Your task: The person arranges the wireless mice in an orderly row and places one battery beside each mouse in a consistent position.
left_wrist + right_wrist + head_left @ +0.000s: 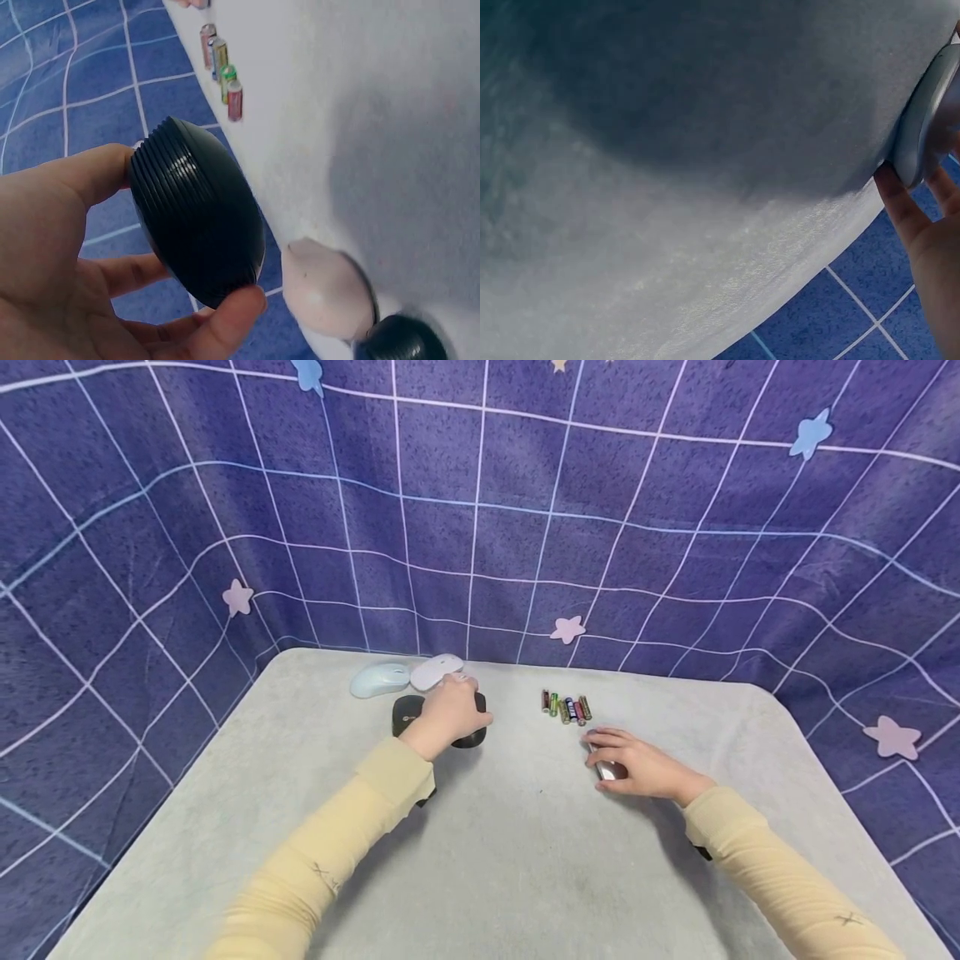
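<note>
My left hand (452,714) grips a black computer mouse (471,737) at the far left-middle of the table. In the left wrist view the black mouse (199,214) shows its ribbed side, with thumb and fingers at its two ends. A second black mouse (405,710) lies just left of that hand. Behind are a white mouse (435,672) and a light blue mouse (378,680). Over on the right, my right hand (637,767) holds a grey mouse (607,768) by its sides; in the right wrist view the grey mouse (924,120) is cut off by the frame edge.
Several small batteries (570,709) in mixed colours stand in a cluster at the back, between the two hands. The pale grey table (510,852) ends at a blue curtain (517,560) with grid lines and stars, which hangs along the back and both sides.
</note>
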Demonstrator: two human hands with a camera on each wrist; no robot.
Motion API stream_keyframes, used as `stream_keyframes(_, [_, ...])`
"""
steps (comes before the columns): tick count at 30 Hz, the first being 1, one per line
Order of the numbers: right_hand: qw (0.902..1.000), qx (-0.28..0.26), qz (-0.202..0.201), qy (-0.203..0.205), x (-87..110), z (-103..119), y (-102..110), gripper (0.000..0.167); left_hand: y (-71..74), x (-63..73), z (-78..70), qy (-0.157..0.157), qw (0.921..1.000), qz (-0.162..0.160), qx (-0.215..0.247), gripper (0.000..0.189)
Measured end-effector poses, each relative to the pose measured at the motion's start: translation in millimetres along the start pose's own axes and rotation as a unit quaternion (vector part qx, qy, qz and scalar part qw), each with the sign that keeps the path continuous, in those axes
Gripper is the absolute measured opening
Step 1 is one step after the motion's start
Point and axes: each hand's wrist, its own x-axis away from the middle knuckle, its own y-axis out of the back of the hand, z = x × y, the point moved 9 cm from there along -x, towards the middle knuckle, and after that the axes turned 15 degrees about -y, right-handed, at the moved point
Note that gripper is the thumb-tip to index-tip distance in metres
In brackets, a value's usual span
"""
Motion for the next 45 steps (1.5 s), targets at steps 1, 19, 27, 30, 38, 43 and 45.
stream_keyframes(1, [1.0, 0.0, 0.0, 0.0, 0.4, -0.5, 0.2, 0.03, -2.6, -0.8, -2.0, 0.0, 1.0, 0.005, -0.001, 0.063])
stream_keyframes(19, [0.9998, 0.016, -0.007, 0.003, 5.5, -2.5, 0.8, 0.033, -30.4, -15.9, -44.1, -0.024, 0.9994, 0.022, -0.001, 0.056])
stream_keyframes(27, [0.9996, 0.023, -0.012, 0.006, 4.3, -2.9, 0.0, 0.036, -40.0, -20.7, -60.6, -0.014, 0.9991, 0.033, 0.024, 0.058])
stream_keyframes(30, [0.9997, 0.023, -0.012, 0.005, 3.7, -3.4, -0.5, 0.036, -43.2, -22.8, -66.6, -0.009, 0.9989, 0.04, 0.023, 0.058])
stream_keyframes(38, [0.9998, 0.015, -0.008, -0.004, 3.5, -4.2, -1.4, 0.036, -51.7, -28.0, -82.7, -0.007, 0.9986, 0.052, 0.007, 0.059])
stream_keyframes(43, [0.9999, 0.016, -0.006, -0.003, 1.9, -3.3, -1.6, 0.036, -57.6, -30.2, -90.7, -0.005, 0.9981, 0.061, -0.004, 0.058])
stream_keyframes(45, [0.9998, 0.016, -0.006, -0.004, 0.8, -2.9, -1.1, 0.037, -59.7, -31.2, -93.4, -0.004, 0.9978, 0.066, -0.007, 0.058])
